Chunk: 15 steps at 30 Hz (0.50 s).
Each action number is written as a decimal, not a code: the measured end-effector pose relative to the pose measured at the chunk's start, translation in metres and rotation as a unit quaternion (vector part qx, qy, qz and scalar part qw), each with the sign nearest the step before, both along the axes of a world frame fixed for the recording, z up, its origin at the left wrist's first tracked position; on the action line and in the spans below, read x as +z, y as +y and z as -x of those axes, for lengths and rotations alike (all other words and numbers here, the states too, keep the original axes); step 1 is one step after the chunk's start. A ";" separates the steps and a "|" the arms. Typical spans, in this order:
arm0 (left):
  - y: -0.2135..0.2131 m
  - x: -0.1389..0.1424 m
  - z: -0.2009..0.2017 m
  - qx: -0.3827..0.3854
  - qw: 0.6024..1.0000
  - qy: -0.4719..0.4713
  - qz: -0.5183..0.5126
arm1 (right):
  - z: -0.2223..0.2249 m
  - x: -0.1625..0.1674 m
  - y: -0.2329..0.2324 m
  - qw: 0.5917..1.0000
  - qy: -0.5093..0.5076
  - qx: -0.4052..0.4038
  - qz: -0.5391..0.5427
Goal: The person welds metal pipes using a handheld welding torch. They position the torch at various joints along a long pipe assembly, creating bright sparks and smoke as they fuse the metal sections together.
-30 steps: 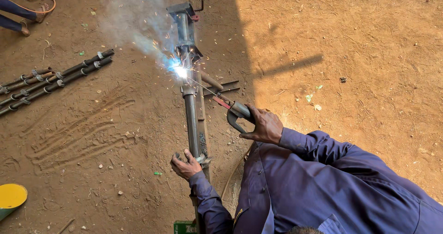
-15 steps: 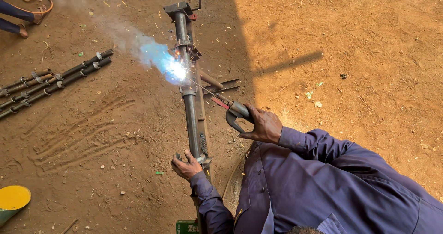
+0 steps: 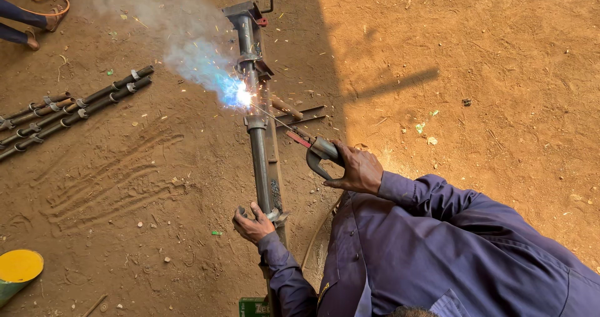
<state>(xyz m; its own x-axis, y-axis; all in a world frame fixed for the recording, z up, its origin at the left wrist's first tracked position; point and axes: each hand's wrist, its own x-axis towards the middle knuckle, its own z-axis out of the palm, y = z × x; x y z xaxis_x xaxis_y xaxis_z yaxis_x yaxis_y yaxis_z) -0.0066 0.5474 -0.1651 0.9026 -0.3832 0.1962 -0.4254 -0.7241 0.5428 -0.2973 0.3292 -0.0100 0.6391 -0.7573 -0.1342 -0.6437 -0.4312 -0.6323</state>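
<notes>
The left hand [image 3: 253, 220] clasps the lower end of a long steel pipe assembly [image 3: 257, 123] lying on the dirt floor [image 3: 469, 61], while the right hand [image 3: 356, 167] is clenched on an electrode holder [image 3: 320, 151], its welding rod [image 3: 272, 118] arcing mid-pipe. The pipe appears heavy, rigid, rough and hot near the weld, best held at the cool lower end.

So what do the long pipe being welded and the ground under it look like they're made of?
Long pipe: apparently steel, dull grey and unpainted, with collars along it; the bright arc and smoke suggest metal. Ground: loose reddish-brown dirt, judging by scrape marks and scattered debris.
</notes>
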 end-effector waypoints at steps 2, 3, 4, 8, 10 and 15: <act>0.000 0.000 0.000 0.000 1.000 -0.005 -0.003 | 0.000 0.000 0.000 1.000 -0.017 0.001 0.013; 0.000 0.000 0.000 -0.002 1.000 -0.008 -0.003 | 0.000 0.000 0.000 1.000 -0.009 -0.001 0.010; -0.001 0.000 0.000 -0.004 1.000 -0.012 -0.003 | 0.000 0.000 0.000 1.000 -0.001 -0.002 0.007; 0.000 0.002 0.002 -0.008 1.000 -0.015 0.000 | 0.000 0.000 0.001 1.000 0.006 -0.006 0.008; -0.001 0.003 0.002 -0.007 1.000 -0.015 0.002 | 0.000 0.001 0.000 1.000 -0.007 -0.002 0.012; -0.002 0.005 0.003 -0.006 1.000 -0.012 0.001 | -0.001 0.000 0.000 1.000 0.005 -0.007 -0.008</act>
